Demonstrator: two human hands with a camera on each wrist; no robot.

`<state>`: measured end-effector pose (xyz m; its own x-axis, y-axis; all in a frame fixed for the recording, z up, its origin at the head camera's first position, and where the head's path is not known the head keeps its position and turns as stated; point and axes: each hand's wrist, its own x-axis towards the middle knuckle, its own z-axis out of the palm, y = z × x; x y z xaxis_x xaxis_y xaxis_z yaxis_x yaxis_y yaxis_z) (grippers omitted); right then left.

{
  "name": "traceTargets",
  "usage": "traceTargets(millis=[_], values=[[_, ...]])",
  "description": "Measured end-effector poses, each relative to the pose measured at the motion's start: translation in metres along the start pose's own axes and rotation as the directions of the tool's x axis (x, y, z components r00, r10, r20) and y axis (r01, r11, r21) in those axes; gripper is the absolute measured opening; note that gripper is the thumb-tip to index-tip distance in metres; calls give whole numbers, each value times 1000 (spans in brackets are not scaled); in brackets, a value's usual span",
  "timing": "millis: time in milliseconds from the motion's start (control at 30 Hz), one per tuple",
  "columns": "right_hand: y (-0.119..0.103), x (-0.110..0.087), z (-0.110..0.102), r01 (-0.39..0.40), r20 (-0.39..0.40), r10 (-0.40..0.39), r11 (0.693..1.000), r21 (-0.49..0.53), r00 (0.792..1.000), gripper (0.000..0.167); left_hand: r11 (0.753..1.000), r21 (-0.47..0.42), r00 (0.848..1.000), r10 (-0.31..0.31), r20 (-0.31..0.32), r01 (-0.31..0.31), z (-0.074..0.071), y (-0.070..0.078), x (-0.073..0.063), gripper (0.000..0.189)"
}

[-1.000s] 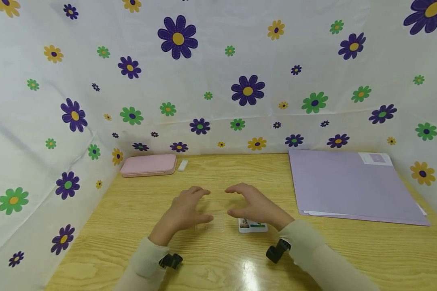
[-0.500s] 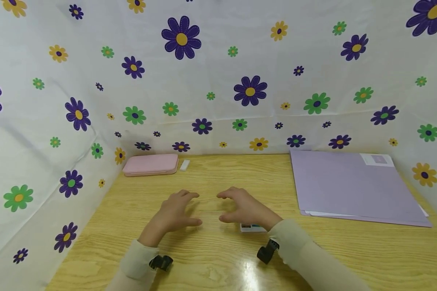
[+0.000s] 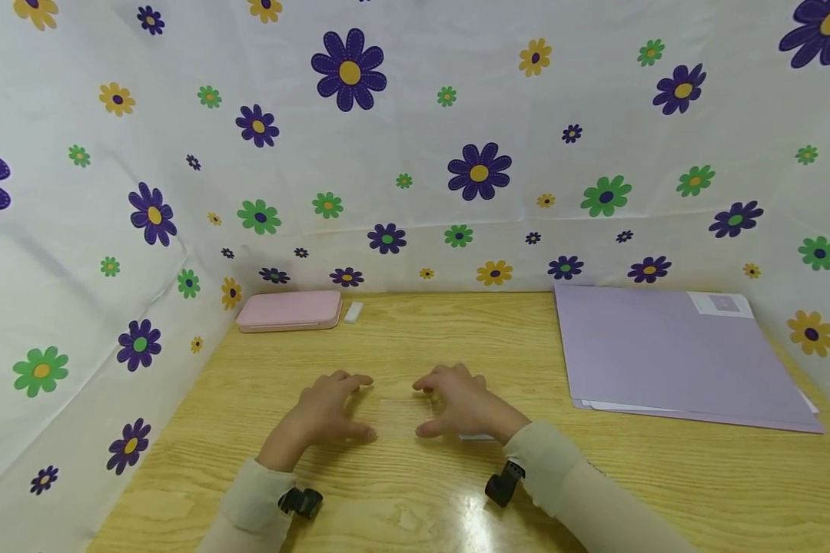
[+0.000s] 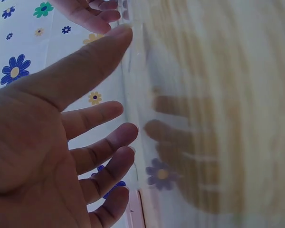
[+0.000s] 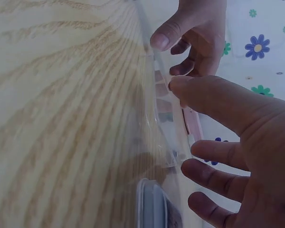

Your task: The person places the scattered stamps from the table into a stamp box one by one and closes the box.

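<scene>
A clear, flat plastic piece (image 3: 403, 419) lies on the wooden table between the two hands, faint against the grain. To its left, my left hand (image 3: 323, 413) is spread with thumb and fingers apart, and nothing sits between them. My right hand (image 3: 462, 404) faces it from the other side, fingers loosely bent, its thumb tip overlapping the plastic's right edge in the head view. The right wrist view shows the clear plastic (image 5: 154, 114) close beyond the right thumb. A small white case (image 3: 477, 437) is mostly hidden under the right hand; its rounded end (image 5: 146, 209) shows in the right wrist view.
At the back left lie a pink case (image 3: 290, 310) and a small white block (image 3: 353, 312). Purple folders (image 3: 664, 353) with white sheets cover the right side. A flowered cloth (image 3: 415, 138) walls the table (image 3: 249, 399) at the back and sides.
Both hands have shifted left and a little nearer to the body. The left moved farther, so the gap between them is wider. The right hand now hides more of the white case.
</scene>
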<state>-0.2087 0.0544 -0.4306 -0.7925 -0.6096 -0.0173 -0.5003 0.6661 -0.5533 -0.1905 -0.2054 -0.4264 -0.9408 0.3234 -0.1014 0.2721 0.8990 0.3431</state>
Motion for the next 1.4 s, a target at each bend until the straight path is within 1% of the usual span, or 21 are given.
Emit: traceTargets(millis=[167,367,533,767,933,1067,1167,1300,1400], values=[[-1,0,3,-24,21,24,1000,-9,999,64,1000,-1,1000,14,4,-14,3,-1,1,78],[-3,-2,5,-34,27,35,998,-45,999,65,998,-23,998,58,12,-57,6,1,4,74],[-2,-2,6,-45,20,47,997,-58,999,60,995,-41,995,94,23,-93,6,3,4,69],[-1,-2,5,-31,18,32,999,-39,999,52,987,-78,988,148,54,-143,5,8,5,61],[-1,-2,4,-9,7,10,998,-62,1000,51,983,-91,983,168,68,-162,6,9,6,58],[-1,-4,2,0,-3,0,998,-70,1000,51,979,-105,981,183,68,-175,6,10,6,58],[-1,-5,-1,9,-9,-10,998,-69,1000,53,976,-119,980,191,57,-183,6,12,5,62],[0,-8,-5,20,-25,-22,998,-54,999,54,970,-138,978,208,37,-201,5,14,5,68],[0,-10,-8,24,-35,-25,999,-32,999,54,968,-138,976,216,28,-210,6,15,5,67]])
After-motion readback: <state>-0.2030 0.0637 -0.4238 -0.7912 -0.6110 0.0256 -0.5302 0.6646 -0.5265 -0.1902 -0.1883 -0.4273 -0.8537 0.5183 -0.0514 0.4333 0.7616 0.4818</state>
